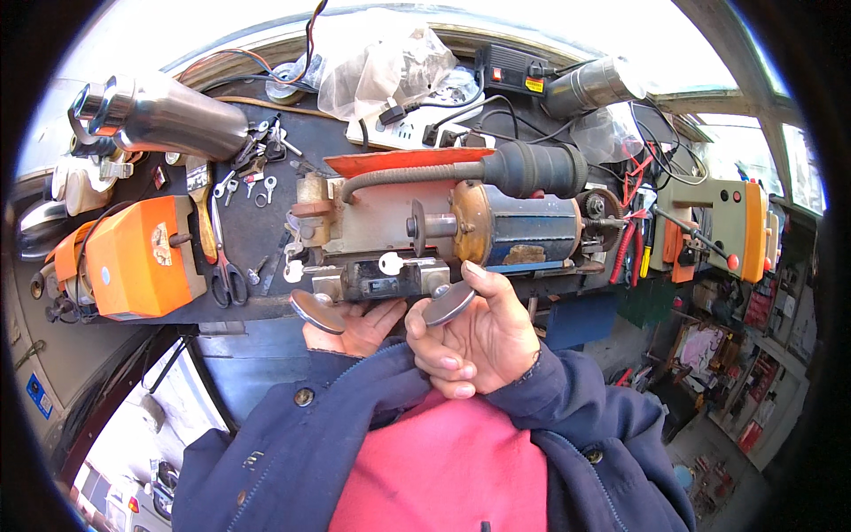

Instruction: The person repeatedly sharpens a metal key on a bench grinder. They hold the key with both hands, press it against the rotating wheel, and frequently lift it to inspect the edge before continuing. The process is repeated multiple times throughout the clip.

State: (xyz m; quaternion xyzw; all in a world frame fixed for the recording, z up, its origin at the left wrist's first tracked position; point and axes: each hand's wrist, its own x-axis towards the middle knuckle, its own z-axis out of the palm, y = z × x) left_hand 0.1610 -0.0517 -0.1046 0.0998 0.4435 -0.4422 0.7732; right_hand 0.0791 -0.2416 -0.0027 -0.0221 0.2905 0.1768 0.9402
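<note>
A key-cutting machine with a blue motor stands on the bench before me. My right hand pinches the right round metal clamp knob between thumb and index finger, its other fingers curled. Beside the left round clamp knob is my left hand, palm up with fingers stretched under the machine's front edge; its thumb is hidden. One silvery key sits at the right clamp, another key at the left one. Between the machine's parts, a cutting wheel sits on the shaft.
On the left are an orange machine, scissors, a brush, loose keys and a steel flask. A power strip and plastic bag lie behind. Pliers and another machine are right.
</note>
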